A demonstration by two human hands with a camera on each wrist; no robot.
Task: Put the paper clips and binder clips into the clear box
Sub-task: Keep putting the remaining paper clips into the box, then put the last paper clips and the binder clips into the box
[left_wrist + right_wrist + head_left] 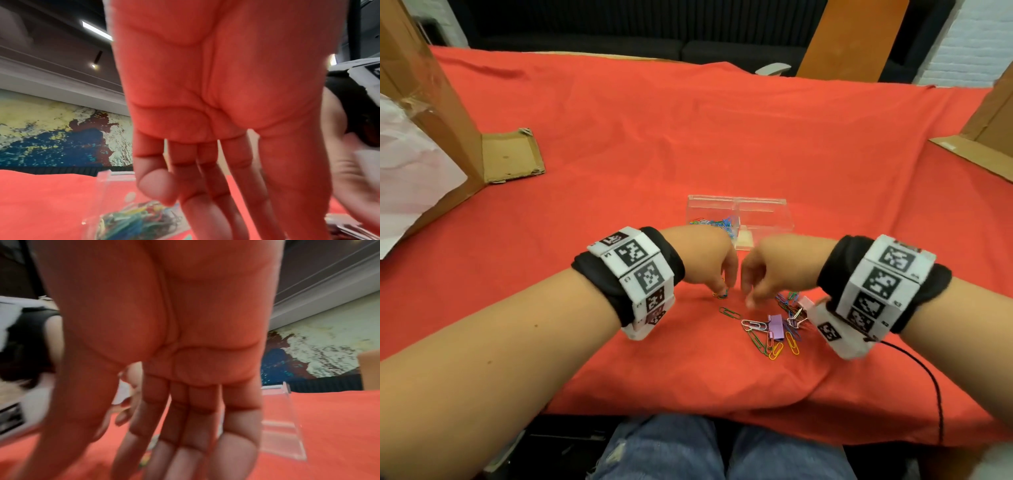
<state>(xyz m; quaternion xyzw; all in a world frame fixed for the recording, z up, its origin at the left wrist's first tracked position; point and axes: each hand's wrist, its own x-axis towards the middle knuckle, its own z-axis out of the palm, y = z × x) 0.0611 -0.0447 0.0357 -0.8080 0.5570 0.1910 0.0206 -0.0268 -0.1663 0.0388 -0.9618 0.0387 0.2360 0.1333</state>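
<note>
The clear box (pixel 763 214) stands on the red cloth just beyond both hands; its left compartment holds colourful paper clips (pixel 714 222), also seen in the left wrist view as paper clips (pixel 139 217). My left hand (pixel 717 270) points its straight fingers (pixel 207 186) down onto a few loose clips (pixel 720 293); its fingertips are out of the wrist frame. My right hand (pixel 756 277), blurred, hangs with straight fingers (pixel 185 426) over the cloth, holding nothing. Near me lies a pile of paper clips (pixel 770 337) with a lilac binder clip (pixel 776 325) and a pink binder clip (pixel 804 303).
Cardboard boxes stand at the left (pixel 431 102) and right (pixel 989 130) of the table (pixel 619 154), with a flat cardboard flap (pixel 512 156) on the left. A black cable (pixel 928 377) runs from my right wrist over the table's near edge.
</note>
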